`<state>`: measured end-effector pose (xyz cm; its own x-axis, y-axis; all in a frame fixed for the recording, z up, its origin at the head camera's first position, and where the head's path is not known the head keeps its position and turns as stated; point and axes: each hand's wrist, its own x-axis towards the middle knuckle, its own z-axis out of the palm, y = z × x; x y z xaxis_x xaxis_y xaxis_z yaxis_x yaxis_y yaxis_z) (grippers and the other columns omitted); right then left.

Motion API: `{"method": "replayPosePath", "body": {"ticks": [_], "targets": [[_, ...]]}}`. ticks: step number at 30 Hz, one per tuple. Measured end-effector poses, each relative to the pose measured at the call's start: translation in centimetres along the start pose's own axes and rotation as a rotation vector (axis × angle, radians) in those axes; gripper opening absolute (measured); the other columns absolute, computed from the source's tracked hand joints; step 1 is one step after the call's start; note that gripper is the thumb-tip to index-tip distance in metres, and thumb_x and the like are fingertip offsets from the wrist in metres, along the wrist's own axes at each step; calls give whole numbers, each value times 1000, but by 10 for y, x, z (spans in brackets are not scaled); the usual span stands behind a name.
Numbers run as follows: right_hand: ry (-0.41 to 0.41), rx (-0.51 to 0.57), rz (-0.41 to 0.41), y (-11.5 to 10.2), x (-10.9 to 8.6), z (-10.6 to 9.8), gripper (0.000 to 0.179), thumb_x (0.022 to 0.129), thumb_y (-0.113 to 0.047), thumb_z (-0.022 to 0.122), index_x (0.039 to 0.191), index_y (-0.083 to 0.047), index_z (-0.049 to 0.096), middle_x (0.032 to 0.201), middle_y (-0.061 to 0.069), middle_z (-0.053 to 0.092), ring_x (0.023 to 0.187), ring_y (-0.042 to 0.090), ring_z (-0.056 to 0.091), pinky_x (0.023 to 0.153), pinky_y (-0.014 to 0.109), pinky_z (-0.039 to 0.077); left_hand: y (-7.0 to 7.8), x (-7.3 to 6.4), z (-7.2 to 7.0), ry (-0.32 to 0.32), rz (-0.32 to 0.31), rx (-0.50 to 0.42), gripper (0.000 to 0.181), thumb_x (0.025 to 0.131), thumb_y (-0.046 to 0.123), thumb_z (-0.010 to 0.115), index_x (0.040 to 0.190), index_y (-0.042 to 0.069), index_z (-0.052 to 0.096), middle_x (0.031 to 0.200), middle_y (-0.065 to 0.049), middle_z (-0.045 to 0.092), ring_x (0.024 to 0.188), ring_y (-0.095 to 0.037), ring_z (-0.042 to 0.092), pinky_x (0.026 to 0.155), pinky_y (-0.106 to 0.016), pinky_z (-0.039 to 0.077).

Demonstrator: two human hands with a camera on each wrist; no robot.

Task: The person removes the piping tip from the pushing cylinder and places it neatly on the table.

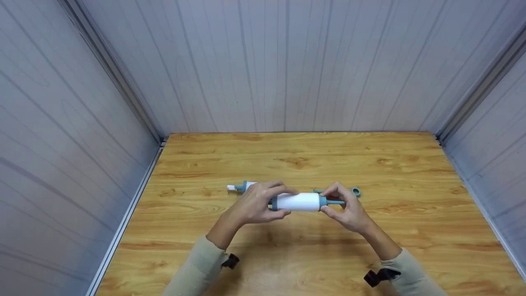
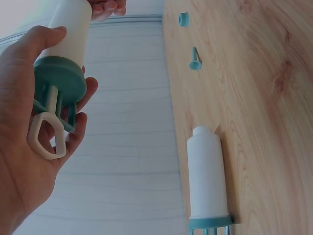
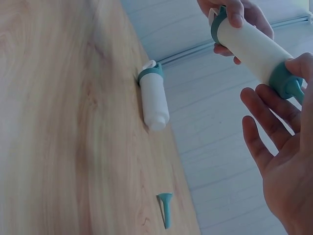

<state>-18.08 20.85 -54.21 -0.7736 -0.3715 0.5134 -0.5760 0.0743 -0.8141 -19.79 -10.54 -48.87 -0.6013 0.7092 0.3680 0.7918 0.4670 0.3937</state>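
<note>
Both hands hold a white icing syringe level above the table. My left hand grips its rear end, thumb on the white barrel in the left wrist view, around the teal collar; a white plunger loop shows by the palm. With thumb and fingers, my right hand pinches the teal front cap, from which a thin nozzle points right. A second white syringe lies on the table, its front end bare; the left hand partly covers it in the head view.
A loose teal nozzle and a small teal ring lie on the wooden table, beyond the right hand. Pale panel walls stand behind and at both sides of the table.
</note>
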Motion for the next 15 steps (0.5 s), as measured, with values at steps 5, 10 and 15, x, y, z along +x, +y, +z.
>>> {"method": "replayPosePath", "body": {"ticks": [5, 10, 15], "targets": [[2, 12, -16, -5, 2, 2, 32, 93, 20, 70, 122, 12, 61, 122, -17, 74, 113, 0, 75, 97, 18, 61, 4, 0, -2, 54, 17, -5, 43, 98, 32, 84, 139, 19, 78, 122, -9, 81, 88, -21, 78, 75, -33, 64], [-2, 4, 11, -9, 2, 6, 29, 96, 18, 68, 123, 11, 61, 121, -20, 74, 107, 0, 77, 98, 20, 61, 6, 0, -4, 87, 43, 10, 42, 96, 28, 85, 136, 18, 79, 116, -8, 81, 84, -19, 75, 72, -31, 64], [-29, 35, -16, -11, 4, 7, 28, 96, 20, 66, 122, 11, 59, 120, -19, 74, 99, 1, 78, 95, 22, 63, 8, 0, -6, 91, 54, 22, 43, 94, 28, 86, 136, 18, 79, 117, -8, 81, 88, -20, 77, 75, -34, 66]]}}
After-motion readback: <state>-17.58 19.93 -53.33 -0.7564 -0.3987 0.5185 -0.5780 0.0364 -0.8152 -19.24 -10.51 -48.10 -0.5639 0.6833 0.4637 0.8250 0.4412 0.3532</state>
